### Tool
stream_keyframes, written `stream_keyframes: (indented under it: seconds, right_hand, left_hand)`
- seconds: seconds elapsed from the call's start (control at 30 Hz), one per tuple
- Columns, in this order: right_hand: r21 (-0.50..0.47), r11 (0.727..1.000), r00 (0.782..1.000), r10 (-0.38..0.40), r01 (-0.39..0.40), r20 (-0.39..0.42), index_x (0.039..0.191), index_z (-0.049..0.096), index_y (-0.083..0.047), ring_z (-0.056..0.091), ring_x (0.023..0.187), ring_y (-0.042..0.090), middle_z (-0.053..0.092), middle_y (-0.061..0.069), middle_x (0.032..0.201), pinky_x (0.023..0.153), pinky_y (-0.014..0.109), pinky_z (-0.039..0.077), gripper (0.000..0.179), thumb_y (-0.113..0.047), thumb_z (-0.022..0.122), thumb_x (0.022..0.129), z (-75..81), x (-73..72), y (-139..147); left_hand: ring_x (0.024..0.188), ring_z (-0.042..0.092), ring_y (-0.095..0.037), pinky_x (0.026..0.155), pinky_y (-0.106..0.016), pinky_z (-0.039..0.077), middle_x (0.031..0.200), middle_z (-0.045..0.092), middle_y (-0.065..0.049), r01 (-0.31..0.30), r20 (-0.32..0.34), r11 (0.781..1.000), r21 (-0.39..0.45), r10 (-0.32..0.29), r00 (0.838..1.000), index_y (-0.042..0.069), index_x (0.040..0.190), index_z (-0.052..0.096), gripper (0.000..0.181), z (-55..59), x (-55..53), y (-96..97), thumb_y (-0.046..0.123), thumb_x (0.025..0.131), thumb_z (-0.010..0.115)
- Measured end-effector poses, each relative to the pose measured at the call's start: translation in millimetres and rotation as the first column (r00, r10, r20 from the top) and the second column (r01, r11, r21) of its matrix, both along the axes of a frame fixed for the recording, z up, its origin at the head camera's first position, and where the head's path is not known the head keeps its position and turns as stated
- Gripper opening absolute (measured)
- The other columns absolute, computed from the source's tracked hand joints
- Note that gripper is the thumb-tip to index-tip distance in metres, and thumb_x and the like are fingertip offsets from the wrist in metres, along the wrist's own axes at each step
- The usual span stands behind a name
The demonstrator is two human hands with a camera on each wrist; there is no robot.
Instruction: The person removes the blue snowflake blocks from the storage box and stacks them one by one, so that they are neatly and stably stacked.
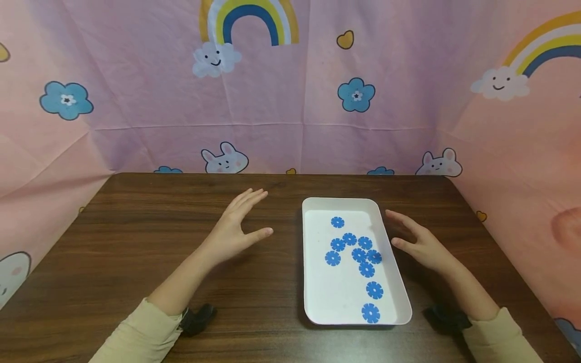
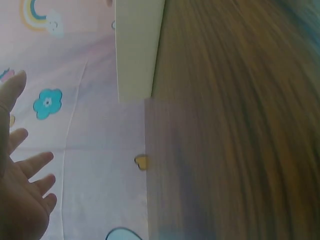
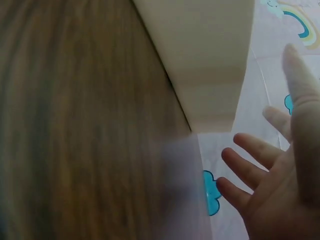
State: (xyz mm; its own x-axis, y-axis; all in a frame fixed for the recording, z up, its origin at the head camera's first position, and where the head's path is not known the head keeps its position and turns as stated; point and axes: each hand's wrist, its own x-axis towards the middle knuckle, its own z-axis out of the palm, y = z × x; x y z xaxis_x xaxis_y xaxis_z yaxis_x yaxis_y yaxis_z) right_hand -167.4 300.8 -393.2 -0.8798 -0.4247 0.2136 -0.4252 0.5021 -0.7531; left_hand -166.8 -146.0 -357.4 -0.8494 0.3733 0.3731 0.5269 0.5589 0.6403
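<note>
A white rectangular tray (image 1: 336,302) lies on the brown table, right of the middle. Inside it are several blue notched plastic discs (image 1: 333,258), shaped like snowflakes; some touch or overlap, and one (image 1: 370,313) lies by the near edge. To the left of the tray, my left hand (image 1: 229,234) is held apart from it, thumb and fingers spread, holding nothing. Close beside the tray's right wall is my right hand (image 1: 423,245), also empty, its thumb and fingers apart. In the right wrist view the tray's outer wall (image 3: 210,65) stands near the right hand's fingers.
The wood-grain table (image 1: 136,242) reaches back to a pink and purple cloth (image 1: 272,101) printed with rainbows, flowers and rabbits. A dark wrist device (image 1: 198,319) sits at the left cuff, and another (image 1: 447,319) at the right cuff.
</note>
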Motion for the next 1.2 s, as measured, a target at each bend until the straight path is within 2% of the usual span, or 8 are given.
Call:
stream_keyframes:
  seconds: [0.17, 0.27, 0.57, 0.77, 0.97, 1.2]
  right_hand:
    - [-0.033, 0.999, 0.998, 0.017, -0.015, 0.06, 0.145, 0.037, -0.006, 0.041, 0.126, 0.048, 0.038, 0.021, 0.145, 0.089, 0.062, 0.039, 0.062, -0.009, 0.065, 0.09, -8.1, 0.4, -3.1]
    - [-0.023, 0.999, 0.998, 0.024, -0.023, 0.061, 0.144, 0.038, -0.004, 0.043, 0.123, 0.049, 0.039, 0.022, 0.144, 0.088, 0.062, 0.04, 0.062, -0.009, 0.066, 0.09, -11.9, 0.1, -4.0]
    - [-0.015, 1.0, 0.998, 0.016, -0.015, 0.061, 0.143, 0.04, -0.003, 0.044, 0.124, 0.045, 0.043, 0.022, 0.142, 0.093, 0.061, 0.037, 0.06, -0.01, 0.066, 0.09, -16.7, -3.2, 0.2]
    - [-0.036, 0.999, 0.997, 0.035, -0.033, 0.066, 0.143, 0.039, -0.002, 0.043, 0.125, 0.045, 0.042, 0.022, 0.142, 0.094, 0.061, 0.036, 0.059, -0.008, 0.065, 0.09, -20.4, -4.5, 3.4]
    - [-0.052, 0.998, 0.995, 0.045, -0.041, 0.084, 0.143, 0.038, -0.003, 0.042, 0.125, 0.045, 0.042, 0.022, 0.142, 0.093, 0.061, 0.036, 0.059, -0.007, 0.064, 0.091, -22.4, -4.7, 4.7]
    - [-0.064, 0.997, 0.994, 0.055, -0.049, 0.094, 0.144, 0.037, -0.004, 0.042, 0.125, 0.044, 0.041, 0.021, 0.143, 0.093, 0.061, 0.036, 0.059, -0.007, 0.063, 0.091, -21.9, -4.8, 3.9]
  left_hand:
    - [0.141, 0.02, -0.02, 0.104, -0.059, 0.024, 0.15, 0.035, 0.002, 0.057, 0.012, 0.998, 0.004, -0.057, 0.998, 0.021, 0.145, 0.042, 0.075, 0.1, -4.5, 17.4, 0.041, 0.081, 0.076]
    - [0.138, 0.026, -0.021, 0.103, -0.057, 0.028, 0.148, 0.038, -0.001, 0.09, 0.026, 0.996, -0.002, -0.09, 0.996, 0.022, 0.144, 0.043, 0.074, 0.9, -6.7, 28.2, 0.041, 0.081, 0.076]
    - [0.125, 0.042, -0.018, 0.097, -0.048, 0.04, 0.134, 0.053, 0.002, 0.181, 0.04, 0.983, -0.032, -0.18, 0.983, 0.016, 0.139, 0.051, 0.066, 1.1, -18.3, 57.9, 0.034, 0.081, 0.077]
    - [0.122, 0.045, -0.017, 0.098, -0.046, 0.04, 0.128, 0.058, 0.002, 0.242, 0.068, 0.968, -0.069, -0.237, 0.969, 0.017, 0.137, 0.054, 0.061, -1.3, -27.1, 76.3, 0.034, 0.082, 0.076]
    - [0.125, 0.044, -0.016, 0.1, -0.046, 0.037, 0.13, 0.057, 0.002, 0.31, 0.105, 0.947, -0.087, -0.3, 0.948, 0.015, 0.135, 0.055, 0.057, -1.6, -36.8, 93.9, 0.032, 0.085, 0.074]
    - [0.128, 0.042, -0.017, 0.103, -0.043, 0.034, 0.131, 0.057, 0.002, 0.324, 0.159, 0.937, -0.128, -0.303, 0.94, 0.011, 0.132, 0.058, 0.05, -3.6, -48.3, 111.9, 0.026, 0.086, 0.073]
